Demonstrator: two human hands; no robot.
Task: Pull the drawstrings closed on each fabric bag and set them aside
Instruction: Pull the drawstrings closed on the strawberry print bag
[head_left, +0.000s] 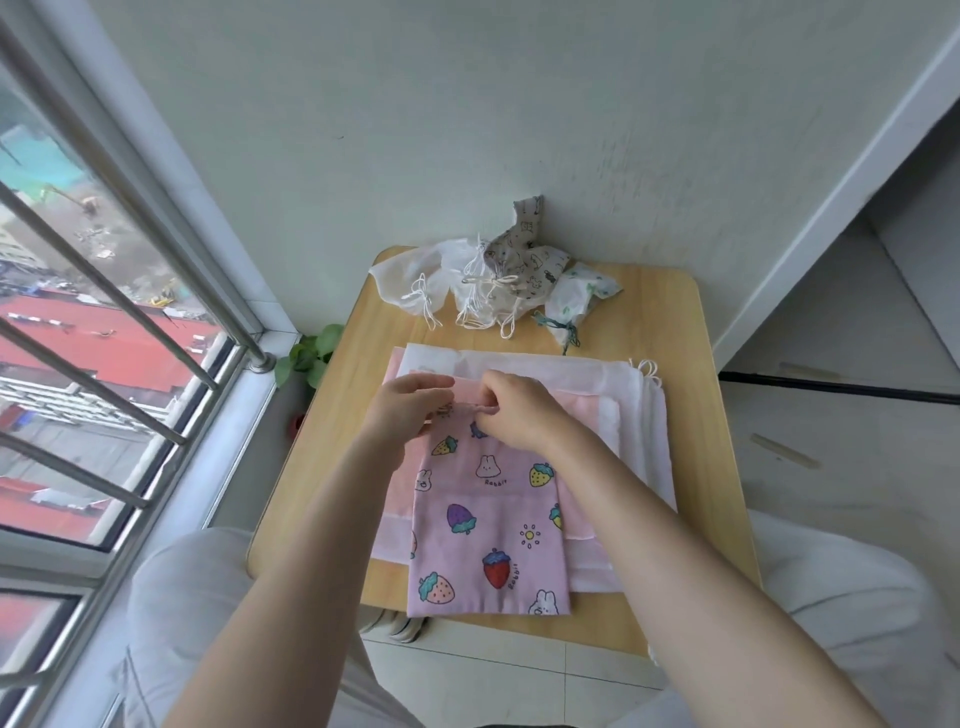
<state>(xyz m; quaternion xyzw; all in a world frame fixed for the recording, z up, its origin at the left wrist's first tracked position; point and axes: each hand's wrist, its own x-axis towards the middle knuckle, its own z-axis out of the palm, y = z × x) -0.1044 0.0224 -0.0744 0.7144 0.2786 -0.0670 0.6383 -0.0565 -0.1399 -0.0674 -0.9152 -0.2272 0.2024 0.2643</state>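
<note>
A pink fabric bag (488, 535) printed with strawberries and rabbits lies flat on top of a stack of pale pink and white bags (639, 410) on a small wooden table (711, 415). My left hand (410, 410) and my right hand (519, 410) both pinch the gathered top edge of the pink printed bag, close together. The drawstring itself is hidden under my fingers. At the back of the table lie several cinched bags: a white one (410, 280), a beige one with animal print (524, 260) and a white one with green leaves (576, 296).
The table stands in a corner against a white wall. A barred window (104, 338) runs along the left, with a small green plant (311, 353) beside the table's left edge. My knees in light trousers flank the table's near edge.
</note>
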